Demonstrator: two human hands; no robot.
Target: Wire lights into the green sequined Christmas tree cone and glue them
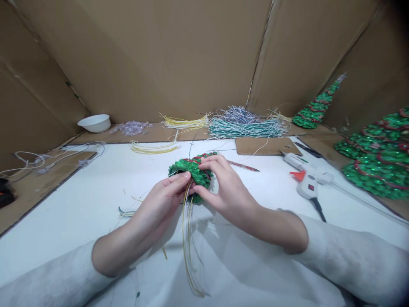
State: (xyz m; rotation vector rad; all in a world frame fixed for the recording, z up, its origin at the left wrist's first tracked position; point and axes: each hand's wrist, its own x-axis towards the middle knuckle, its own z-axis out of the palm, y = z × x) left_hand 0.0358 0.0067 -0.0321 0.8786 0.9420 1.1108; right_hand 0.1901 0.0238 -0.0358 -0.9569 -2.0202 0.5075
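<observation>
Two hands on one green piece: left hand (166, 192) pinches its left near edge, thumb on top; right hand (230, 183) holds the right side, fingers over the top, thumb at the near edge. Piece (187, 164) sits between both grips, mid-scene above the table (265, 192). Wires (184, 238) hang from it toward the near side; can't tell if fingertips pin them too. Step looks like fitting or adjusting by hand. Next move probably calls for a steady left pinch, right fingers free to work. Glue gun (308, 186) lies right, untouched.
</observation>
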